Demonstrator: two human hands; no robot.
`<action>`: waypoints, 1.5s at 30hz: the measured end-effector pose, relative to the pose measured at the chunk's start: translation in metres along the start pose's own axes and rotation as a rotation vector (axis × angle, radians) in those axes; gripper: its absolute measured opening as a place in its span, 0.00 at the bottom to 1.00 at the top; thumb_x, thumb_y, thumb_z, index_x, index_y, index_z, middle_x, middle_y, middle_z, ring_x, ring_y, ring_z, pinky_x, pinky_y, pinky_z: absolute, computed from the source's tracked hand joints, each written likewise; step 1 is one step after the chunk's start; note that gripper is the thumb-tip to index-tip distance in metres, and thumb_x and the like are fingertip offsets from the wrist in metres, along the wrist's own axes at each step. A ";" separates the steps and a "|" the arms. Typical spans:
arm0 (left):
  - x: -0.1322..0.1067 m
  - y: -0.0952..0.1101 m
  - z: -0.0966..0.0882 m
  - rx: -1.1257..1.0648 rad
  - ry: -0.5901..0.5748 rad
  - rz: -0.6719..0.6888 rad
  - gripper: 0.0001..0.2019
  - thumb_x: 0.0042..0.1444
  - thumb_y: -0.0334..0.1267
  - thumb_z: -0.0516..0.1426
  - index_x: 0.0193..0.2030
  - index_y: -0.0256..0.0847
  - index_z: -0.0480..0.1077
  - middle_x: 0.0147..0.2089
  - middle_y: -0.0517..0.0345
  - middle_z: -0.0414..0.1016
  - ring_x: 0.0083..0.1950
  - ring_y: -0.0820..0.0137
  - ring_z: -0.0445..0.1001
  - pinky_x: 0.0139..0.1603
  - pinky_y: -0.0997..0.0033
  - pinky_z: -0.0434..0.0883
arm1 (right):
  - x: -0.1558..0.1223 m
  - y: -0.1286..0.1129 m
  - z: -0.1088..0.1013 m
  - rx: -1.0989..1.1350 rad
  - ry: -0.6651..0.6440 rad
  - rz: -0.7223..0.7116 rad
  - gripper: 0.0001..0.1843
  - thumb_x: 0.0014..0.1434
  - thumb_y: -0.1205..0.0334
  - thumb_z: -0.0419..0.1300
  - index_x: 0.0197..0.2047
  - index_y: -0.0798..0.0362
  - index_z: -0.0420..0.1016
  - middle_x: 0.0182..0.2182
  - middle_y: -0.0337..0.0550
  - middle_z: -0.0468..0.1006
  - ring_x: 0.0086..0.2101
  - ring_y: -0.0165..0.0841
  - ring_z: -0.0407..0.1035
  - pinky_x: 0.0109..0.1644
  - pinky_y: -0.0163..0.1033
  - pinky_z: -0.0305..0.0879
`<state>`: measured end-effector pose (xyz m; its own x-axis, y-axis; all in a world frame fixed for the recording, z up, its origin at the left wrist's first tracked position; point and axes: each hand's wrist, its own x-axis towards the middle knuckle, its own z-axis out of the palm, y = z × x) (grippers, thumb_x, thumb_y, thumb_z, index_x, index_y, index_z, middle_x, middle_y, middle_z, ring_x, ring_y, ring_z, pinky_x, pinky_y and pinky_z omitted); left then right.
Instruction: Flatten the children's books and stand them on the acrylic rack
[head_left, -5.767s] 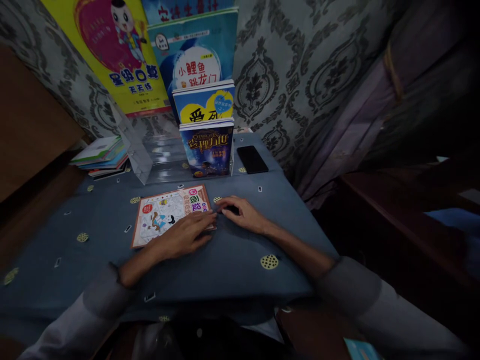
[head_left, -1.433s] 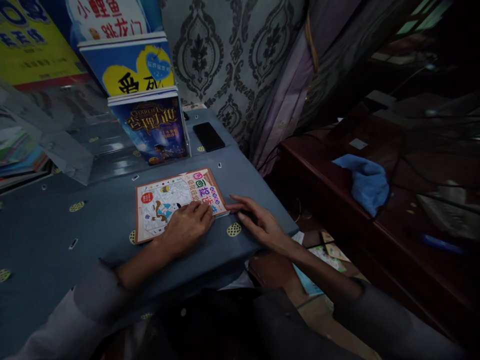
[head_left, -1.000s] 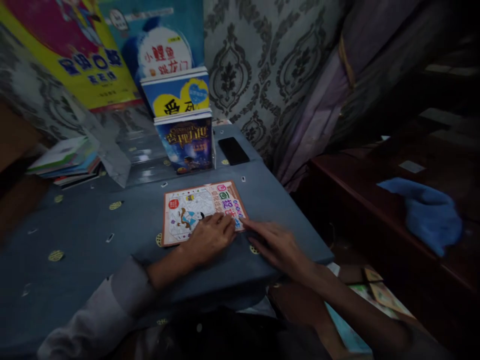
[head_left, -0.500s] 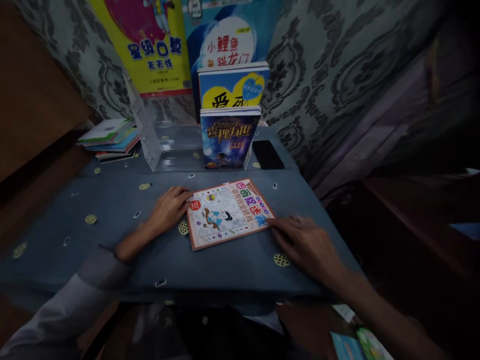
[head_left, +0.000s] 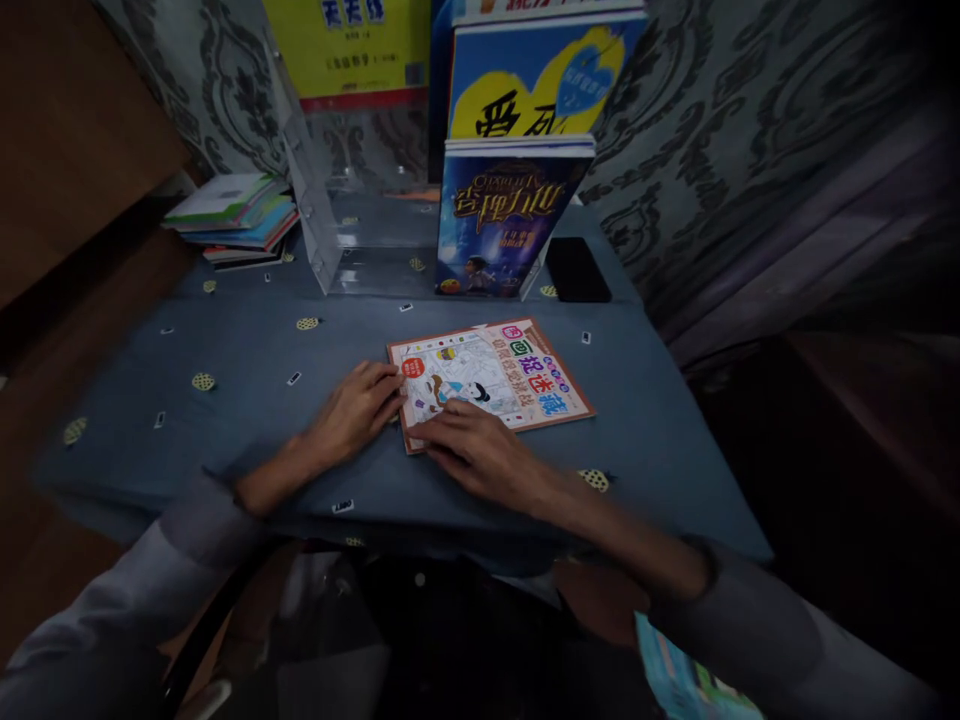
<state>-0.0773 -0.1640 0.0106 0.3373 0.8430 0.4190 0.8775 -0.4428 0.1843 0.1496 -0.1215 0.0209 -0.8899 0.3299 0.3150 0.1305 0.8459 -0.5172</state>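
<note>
Activity book (head_left: 510, 375) closed, flat on the desk (head_left: 247, 400), not lifted yet; left hand (head_left: 352, 410) at its 9 o'clock edge, right hand (head_left: 480, 455) at 7, fingers flat, gripping nothing.

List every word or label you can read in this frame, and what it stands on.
"查理九世": dark blue upright book; the small line above it is blurred.
"捉迷藏": flat picture book; its other print is too small.
"天天练", cut by the top edge: yellow book.
Blue-and-yellow book: black characters half hidden, unreadable.
</note>
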 end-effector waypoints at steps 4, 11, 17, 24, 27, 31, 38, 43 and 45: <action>-0.025 0.030 -0.008 -0.058 -0.016 0.033 0.11 0.68 0.34 0.53 0.53 0.35 0.72 0.51 0.46 0.77 0.53 0.61 0.75 0.55 0.56 0.76 | -0.009 0.002 0.008 0.134 0.064 0.029 0.14 0.67 0.70 0.54 0.50 0.49 0.78 0.41 0.44 0.83 0.42 0.37 0.72 0.50 0.45 0.69; -0.040 0.050 -0.016 -0.012 -0.088 0.094 0.16 0.67 0.39 0.55 0.57 0.34 0.69 0.56 0.41 0.76 0.61 0.57 0.73 0.59 0.52 0.75 | -0.021 0.005 0.015 0.250 0.237 0.064 0.14 0.65 0.70 0.56 0.51 0.52 0.77 0.41 0.47 0.82 0.43 0.37 0.73 0.46 0.45 0.73; -0.030 0.050 -0.019 0.102 -0.136 0.203 0.12 0.68 0.34 0.53 0.54 0.33 0.71 0.51 0.44 0.79 0.59 0.59 0.76 0.58 0.58 0.76 | -0.021 0.008 0.016 0.219 0.230 0.051 0.15 0.64 0.70 0.57 0.53 0.50 0.76 0.50 0.49 0.79 0.52 0.39 0.71 0.55 0.50 0.71; -0.028 0.054 -0.022 0.074 -0.136 0.211 0.11 0.69 0.32 0.51 0.47 0.34 0.74 0.46 0.46 0.81 0.55 0.59 0.79 0.52 0.58 0.79 | -0.023 0.008 0.015 0.204 0.220 0.068 0.11 0.64 0.70 0.58 0.46 0.52 0.78 0.54 0.52 0.77 0.55 0.40 0.69 0.57 0.54 0.70; -0.027 0.053 -0.024 0.058 -0.145 0.197 0.11 0.69 0.31 0.51 0.47 0.35 0.75 0.46 0.46 0.81 0.54 0.60 0.79 0.51 0.58 0.79 | -0.023 0.007 0.014 0.210 0.216 0.076 0.09 0.65 0.70 0.58 0.44 0.51 0.78 0.54 0.51 0.77 0.54 0.40 0.70 0.57 0.54 0.70; -0.025 0.053 -0.027 0.090 -0.147 0.211 0.11 0.69 0.31 0.50 0.47 0.35 0.75 0.46 0.47 0.81 0.52 0.61 0.80 0.51 0.61 0.79 | -0.024 0.007 0.013 0.202 0.191 0.066 0.08 0.65 0.69 0.59 0.44 0.51 0.78 0.53 0.51 0.77 0.55 0.40 0.70 0.57 0.53 0.71; -0.022 0.057 -0.027 0.126 -0.112 0.241 0.10 0.67 0.30 0.52 0.43 0.37 0.76 0.43 0.50 0.81 0.49 0.62 0.79 0.48 0.63 0.78 | -0.028 0.004 0.012 0.136 0.167 0.041 0.08 0.65 0.69 0.59 0.44 0.54 0.79 0.53 0.53 0.77 0.55 0.40 0.70 0.57 0.52 0.72; 0.009 0.045 -0.021 0.217 -0.199 0.196 0.10 0.66 0.36 0.54 0.34 0.40 0.73 0.34 0.53 0.77 0.38 0.64 0.77 0.35 0.68 0.75 | -0.043 -0.001 0.005 0.028 0.142 0.068 0.12 0.66 0.70 0.59 0.50 0.53 0.78 0.56 0.51 0.77 0.56 0.39 0.69 0.60 0.51 0.70; 0.032 0.037 -0.015 0.243 -0.232 0.119 0.07 0.66 0.39 0.56 0.39 0.40 0.73 0.40 0.51 0.77 0.43 0.61 0.77 0.34 0.68 0.74 | -0.052 -0.001 0.001 0.012 0.176 0.093 0.12 0.66 0.68 0.58 0.50 0.52 0.78 0.55 0.50 0.77 0.55 0.38 0.70 0.59 0.48 0.70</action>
<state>-0.0387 -0.1581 0.0443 0.4860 0.8493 0.2061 0.8735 -0.4798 -0.0825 0.1951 -0.1399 0.0038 -0.7838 0.4759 0.3990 0.2026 0.8033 -0.5601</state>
